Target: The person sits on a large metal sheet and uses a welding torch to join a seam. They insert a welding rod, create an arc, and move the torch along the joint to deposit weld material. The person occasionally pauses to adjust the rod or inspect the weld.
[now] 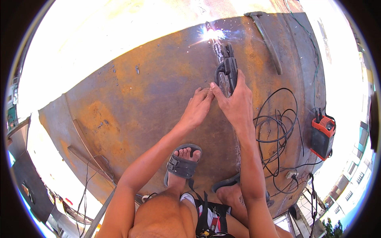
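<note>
My right hand is closed round a black welding electrode holder that points away from me. Beyond its jaws a bright arc throws sparks at the far end of a weld seam; glare hides the electrode's tip. The seam runs along a rusty, curved steel plate, passing under the holder. My left hand holds nothing. Its fingers stretch toward the right thumb and come up against it, low over the plate.
A hammer-like metal tool lies right of the arc. Coiled black cable lies beside my right forearm, near a red-and-black welding machine. My sandalled left foot stands on the plate. Metal strips and wires are at the left edge.
</note>
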A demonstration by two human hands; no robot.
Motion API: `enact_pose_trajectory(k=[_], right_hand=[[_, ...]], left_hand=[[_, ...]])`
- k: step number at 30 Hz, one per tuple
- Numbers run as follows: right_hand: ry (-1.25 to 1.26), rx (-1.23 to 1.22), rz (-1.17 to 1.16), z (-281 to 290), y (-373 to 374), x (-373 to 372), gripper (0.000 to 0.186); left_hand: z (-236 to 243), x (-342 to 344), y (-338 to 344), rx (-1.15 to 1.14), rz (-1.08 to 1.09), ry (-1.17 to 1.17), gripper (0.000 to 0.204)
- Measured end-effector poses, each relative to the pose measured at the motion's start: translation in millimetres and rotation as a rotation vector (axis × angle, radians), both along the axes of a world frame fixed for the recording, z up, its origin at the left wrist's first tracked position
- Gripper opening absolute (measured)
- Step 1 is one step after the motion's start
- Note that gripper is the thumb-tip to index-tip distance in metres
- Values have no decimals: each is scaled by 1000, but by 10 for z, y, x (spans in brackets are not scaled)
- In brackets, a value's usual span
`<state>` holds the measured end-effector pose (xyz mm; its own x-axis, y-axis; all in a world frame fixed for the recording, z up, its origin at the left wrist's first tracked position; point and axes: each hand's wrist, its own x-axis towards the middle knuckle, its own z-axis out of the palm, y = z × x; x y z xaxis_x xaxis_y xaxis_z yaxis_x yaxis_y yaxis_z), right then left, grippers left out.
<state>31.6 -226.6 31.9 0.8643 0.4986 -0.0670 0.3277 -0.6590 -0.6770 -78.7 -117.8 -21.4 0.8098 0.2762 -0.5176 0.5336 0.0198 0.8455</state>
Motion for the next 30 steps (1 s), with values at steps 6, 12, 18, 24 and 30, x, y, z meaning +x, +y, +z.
enact_pose_trajectory(k=[6,12,18,24,30], right_hand=[[9,-3,-7,-3,1,-4,76],[86,-22,-1,64,21,8,87],[38,-21,-7,-2,3,-2,82],[16,-21,-5,-9,2,-6,78],[98,-24,11,57,15,0,89]], left_hand=[[-2,-3,-7,10,4,-2,65],[-52,-9,-12,16,15,0,63],[-64,-5,-16,18,15,-12,60],[-86,-11,-20,19,25,-17,59],[-33,-18,-17,11,47,-2,58]])
